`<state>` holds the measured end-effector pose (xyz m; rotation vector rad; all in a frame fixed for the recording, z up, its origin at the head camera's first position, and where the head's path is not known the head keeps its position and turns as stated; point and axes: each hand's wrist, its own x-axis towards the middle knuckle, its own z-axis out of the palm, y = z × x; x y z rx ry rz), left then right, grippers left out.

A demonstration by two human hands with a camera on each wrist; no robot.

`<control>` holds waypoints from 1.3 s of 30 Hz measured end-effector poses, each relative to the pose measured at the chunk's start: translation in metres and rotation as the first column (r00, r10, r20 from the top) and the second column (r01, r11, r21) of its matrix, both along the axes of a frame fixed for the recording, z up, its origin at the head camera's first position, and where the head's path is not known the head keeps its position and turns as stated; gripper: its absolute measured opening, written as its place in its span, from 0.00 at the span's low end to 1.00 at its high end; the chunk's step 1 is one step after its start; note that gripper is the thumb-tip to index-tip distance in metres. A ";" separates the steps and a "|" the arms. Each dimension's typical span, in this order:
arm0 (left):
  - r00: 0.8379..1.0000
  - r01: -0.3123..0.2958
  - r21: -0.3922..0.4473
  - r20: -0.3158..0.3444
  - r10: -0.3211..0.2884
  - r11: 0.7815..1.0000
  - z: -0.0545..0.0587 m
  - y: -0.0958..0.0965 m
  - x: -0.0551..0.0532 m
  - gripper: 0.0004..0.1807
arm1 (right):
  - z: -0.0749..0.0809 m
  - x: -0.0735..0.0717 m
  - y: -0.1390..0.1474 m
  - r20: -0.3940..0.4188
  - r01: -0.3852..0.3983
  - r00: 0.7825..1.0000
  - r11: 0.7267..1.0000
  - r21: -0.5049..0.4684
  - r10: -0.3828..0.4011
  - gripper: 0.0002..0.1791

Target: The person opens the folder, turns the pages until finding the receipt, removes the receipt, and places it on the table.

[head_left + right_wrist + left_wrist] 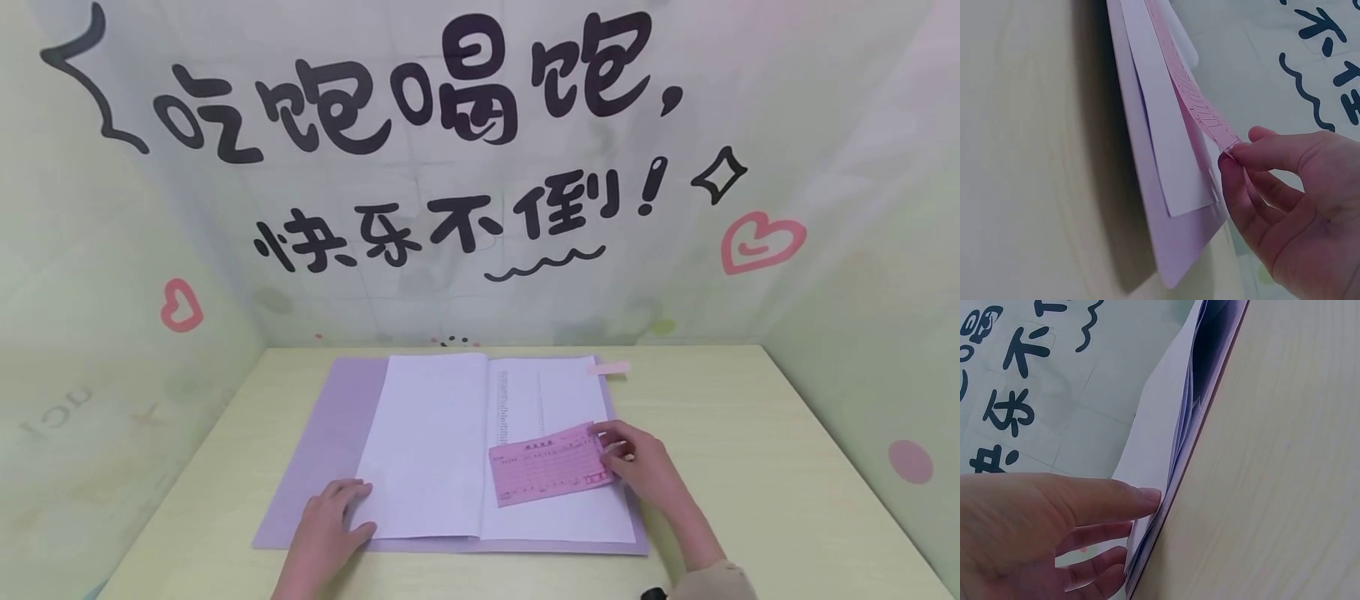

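Note:
A purple folder (330, 417) lies open on the table with white sheets (427, 433) inside. Over the right-hand page is a pink printed slip (547, 462), tilted a little. My right hand (637, 462) pinches the slip's right edge between thumb and fingers; in the right wrist view that edge of the pink slip (1204, 115) is raised off the page. My left hand (330, 525) rests on the lower left of the white sheets. In the left wrist view its thumb (1147, 499) lies on the paper near the edge, fingers loosely bent.
A pale pink tab (611, 367) sticks out past the folder's upper right edge. The light wooden table (787, 483) extends on both sides. A printed wall covering (450, 308) with large black characters stands behind. A small black object (653, 593) shows at the bottom edge.

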<state>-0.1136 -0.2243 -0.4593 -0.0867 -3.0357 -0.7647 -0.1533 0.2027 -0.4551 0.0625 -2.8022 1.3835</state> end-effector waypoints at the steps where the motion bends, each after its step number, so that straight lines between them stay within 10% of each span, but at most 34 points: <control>1: 1.000 -0.003 0.005 0.004 0.003 1.000 0.000 0.000 0.000 0.27 | 0.000 0.000 0.002 -0.005 -0.006 1.000 1.000 0.000 0.006 0.21; 21: 1.000 -0.013 0.018 0.016 0.013 1.000 0.001 -0.001 0.001 0.27 | 0.004 -0.004 0.067 -0.072 -0.048 0.996 0.997 -0.056 0.044 0.24; 39: 0.999 -0.014 0.021 0.030 0.013 1.000 -0.004 -0.001 0.000 0.28 | 0.003 -0.014 0.140 -0.119 0.060 0.992 0.990 0.130 -0.045 0.25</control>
